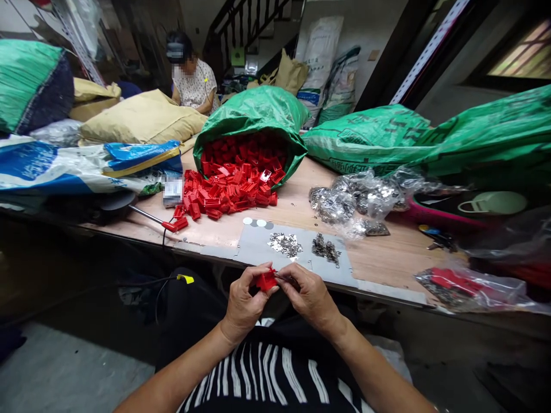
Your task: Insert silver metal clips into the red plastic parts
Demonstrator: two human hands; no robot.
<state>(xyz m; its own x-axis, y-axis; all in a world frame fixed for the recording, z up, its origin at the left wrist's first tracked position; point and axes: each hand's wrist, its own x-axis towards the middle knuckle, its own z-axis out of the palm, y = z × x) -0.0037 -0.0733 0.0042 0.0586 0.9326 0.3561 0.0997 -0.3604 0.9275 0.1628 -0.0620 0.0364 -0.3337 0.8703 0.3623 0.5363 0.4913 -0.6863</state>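
A: Quick one: left side, what did I have?
B: On my feed, the left hand (pixel 243 304) had its fingers (pixel 255 272) closed around a red part (pixel 267 280). That part was over the lap, by the near edge of the bench (pixel 387 264).
A: Right?
B: Right hand (pixel 310 295) just beside it, fingertips pinched together at the part's right side. Too small for me to tell what was between them.
A: Bench?
B: Grey mat (pixel 257 248) just beyond the hands. Silver pile (pixel 285 245) on it, dark pile (pixel 326 249) to the right of that. Farther back, a red pile (pixel 228 189) spilled from a green sack's (pixel 262 109) mouth. Clear bags (pixel 361 198) were right of that. Red-handled tool (pixel 174 223) lay left, near the edge.
A: Anyone else?
B: I saw one person (pixel 193 86), back left, behind a tan sack (pixel 142 117).
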